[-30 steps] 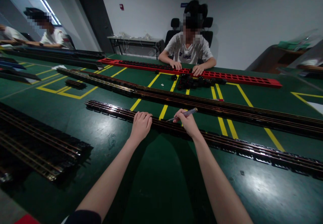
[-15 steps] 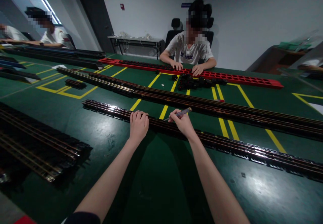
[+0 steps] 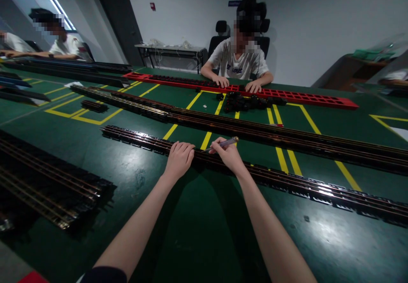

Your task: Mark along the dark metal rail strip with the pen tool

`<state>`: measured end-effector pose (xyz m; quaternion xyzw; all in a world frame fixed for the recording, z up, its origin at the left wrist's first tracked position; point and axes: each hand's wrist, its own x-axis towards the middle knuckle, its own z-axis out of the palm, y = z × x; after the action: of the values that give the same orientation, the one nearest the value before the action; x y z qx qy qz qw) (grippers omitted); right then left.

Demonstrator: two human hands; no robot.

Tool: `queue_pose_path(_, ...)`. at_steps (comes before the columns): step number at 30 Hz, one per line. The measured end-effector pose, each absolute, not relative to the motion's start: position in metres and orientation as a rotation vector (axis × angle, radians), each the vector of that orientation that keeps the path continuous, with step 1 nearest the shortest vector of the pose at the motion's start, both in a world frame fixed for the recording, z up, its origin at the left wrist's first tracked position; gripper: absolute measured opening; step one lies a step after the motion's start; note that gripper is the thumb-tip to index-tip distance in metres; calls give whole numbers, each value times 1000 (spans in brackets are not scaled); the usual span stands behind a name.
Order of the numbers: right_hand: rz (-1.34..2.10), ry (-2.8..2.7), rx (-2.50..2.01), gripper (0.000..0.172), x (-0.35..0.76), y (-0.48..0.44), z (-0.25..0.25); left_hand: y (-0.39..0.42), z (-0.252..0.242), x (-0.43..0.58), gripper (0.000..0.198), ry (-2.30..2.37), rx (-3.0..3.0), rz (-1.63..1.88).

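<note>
A long black strip with copper-coloured rails [image 3: 287, 179] lies across the table in front of me. My left hand [image 3: 180, 159] bends over its middle, fingers together along the far edge and the thumb hidden. Just to the right, my right hand [image 3: 228, 153] pinches a slim screwdriver-like tool [image 3: 228, 142] with a translucent handle and a brass-coloured end. The tool slants down to the left, and its thin tip meets the strip close to my left fingertips. Whether the tip sits in a screw or slot is too small to tell.
Longer railed strips [image 3: 223, 123] run behind mine, and more strips [image 3: 47, 176] lie at the left. Across the table a person [image 3: 237, 62] has both hands on a red slotted frame [image 3: 306, 97], beside a pile of black parts [image 3: 237, 102]. A short piece [image 3: 94, 106] lies farther left.
My left hand has slid right along the strip, closer to the tool. My right hand and the tool have shifted slightly left. Across the table, the person's hands have moved a little.
</note>
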<state>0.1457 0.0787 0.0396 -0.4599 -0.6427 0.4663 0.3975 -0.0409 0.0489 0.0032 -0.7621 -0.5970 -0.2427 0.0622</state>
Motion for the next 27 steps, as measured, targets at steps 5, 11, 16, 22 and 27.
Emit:
queue_pose_path(5,1205,-1566,-1144,25,147,81,37,50,0,-42,36,-1775,-2280,-740)
queue_pose_path(11,1207,-1536,-1134,27,155,81,36,51,-1,-43,37,-1763,-2280,-729)
queue_pose_path(16,1197,-1549,-1121,30,164,78,36,51,-1,-42,37,-1762,-2284,-737)
queue_pose_path(22,1245,-1512,-1104,31,173,78,38,51,-2,-43,37,-1748,-2281,-760)
queue_pose_path(27,1269,-1484,-1112,29,178,80,37,51,-1,-43,36,-1755,-2283,-765)
